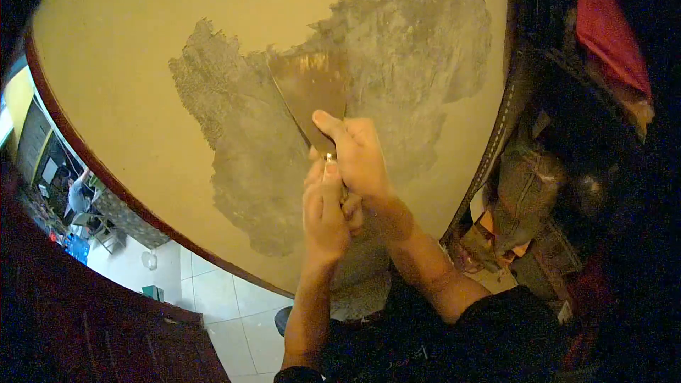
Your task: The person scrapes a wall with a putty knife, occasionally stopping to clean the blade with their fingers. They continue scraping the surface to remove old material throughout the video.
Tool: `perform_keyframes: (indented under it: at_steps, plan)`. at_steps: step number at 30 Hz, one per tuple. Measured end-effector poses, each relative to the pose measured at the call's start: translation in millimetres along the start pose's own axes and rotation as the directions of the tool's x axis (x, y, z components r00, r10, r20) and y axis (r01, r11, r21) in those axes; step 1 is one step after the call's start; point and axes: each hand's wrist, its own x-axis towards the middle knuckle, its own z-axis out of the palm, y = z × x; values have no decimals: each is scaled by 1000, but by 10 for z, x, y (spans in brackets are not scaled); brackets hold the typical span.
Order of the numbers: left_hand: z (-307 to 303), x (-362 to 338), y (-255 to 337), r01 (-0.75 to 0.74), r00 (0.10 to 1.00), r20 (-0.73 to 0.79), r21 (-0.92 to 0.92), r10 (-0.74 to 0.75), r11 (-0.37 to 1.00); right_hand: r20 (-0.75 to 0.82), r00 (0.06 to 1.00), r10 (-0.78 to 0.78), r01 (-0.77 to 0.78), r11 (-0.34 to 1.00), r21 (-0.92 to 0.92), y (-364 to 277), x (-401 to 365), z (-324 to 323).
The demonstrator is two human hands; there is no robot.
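Observation:
Both my hands are closed around the handle of a wide scraper [312, 85], its metal blade pointing up the wall. My right hand [360, 152] sits higher, with its thumb along the base of the blade. Just below and to the left, my left hand [328, 213] wraps the handle, most of which the fingers hide. The blade's far edge lies against a rough grey patch [418, 50] on the yellow wall [262, 0], close to the patch's ragged upper border.
Dark, cluttered belongings, including a bag [525, 184] and a red cloth [613, 35], stand along the right side. At left, past the wall's brown edge [142, 206], a tiled floor [227, 305] leads to another room with a seated person [81, 195]. A dark wooden door [106, 333] is lower left.

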Motion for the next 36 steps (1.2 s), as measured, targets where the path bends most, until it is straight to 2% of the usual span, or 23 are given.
perform_keyframes:
  at_steps: [2,3,5,6,7,9,11,12,13,14,16,17,18,19,20,22,23,25,26,28,29,31,36]
  plan:
    - [43,73,172,10,1000,22,-63,-8,998,-76,985,-156,161,985,65,-10,135,93]
    - [68,81,261,15,999,46,-125,-10,992,-77,986,-150,155,986,64,-154,98,84]
    - [96,34,374,20,998,55,-123,-14,992,131,986,-104,69,967,244,-565,-36,74]
    - [104,20,404,21,998,67,-119,-13,993,131,986,-104,70,967,245,-540,-44,72]
    - [110,-5,369,20,998,67,-119,-12,993,111,987,-114,93,980,178,-471,-49,68]
    - [113,-96,202,54,996,-62,-141,-64,989,94,987,-130,119,986,114,-284,-72,40]
    - [85,-155,67,45,997,-50,-119,-51,992,129,990,-63,68,997,-36,-116,-109,-73]
    - [63,-184,27,48,998,-39,-99,-53,994,135,988,-72,77,997,-33,-110,-167,-125]
    - [31,-197,24,63,994,-96,30,-60,998,72,978,-198,205,972,-118,-94,-229,-179]
    - [-1,-214,39,56,994,-100,33,-53,998,19,945,-325,322,924,-209,-80,-277,-250]
    - [-72,-256,74,126,991,-46,-40,-128,991,-13,909,-417,393,867,-307,-145,-365,-436]
    - [-95,-292,108,116,992,-51,-40,-118,992,-20,893,-450,417,843,-338,-201,-398,-524]
    - [-73,-225,167,97,994,-61,24,-95,995,106,730,-676,546,483,-685,-319,-306,-609]
    - [-84,-232,197,74,996,-65,88,-68,993,324,533,-782,513,-6,-859,-387,-291,-624]
    - [-106,-224,205,71,995,-70,87,-65,994,328,530,-782,518,-8,-855,-420,-268,-600]
    - [-133,-215,213,53,999,-20,149,-51,987,594,480,-646,666,-172,-726,-465,-214,-571]
    - [-125,-219,235,57,998,-20,145,-54,988,595,483,-642,666,-172,-726,-466,-154,-538]
    - [-83,-211,289,53,999,-20,194,-50,980,709,320,-629,816,-198,-544,-448,21,-441]
    - [-76,-195,284,55,998,-16,190,-53,980,710,324,-625,813,-199,-547,-424,91,-405]
    - [-63,-152,280,-2,1000,-18,202,6,979,751,200,-629,870,-239,-431,-397,213,-331]
    - [-53,-130,285,-1,1000,-16,199,4,980,752,202,-627,869,-240,-432,-413,245,-293]
    - [-39,-91,292,-61,997,-21,273,69,960,754,133,-643,878,-277,-391,-439,295,-222]
    - [-71,-23,241,-121,991,-15,326,133,938,720,95,-688,871,-293,-395,-463,393,-100]
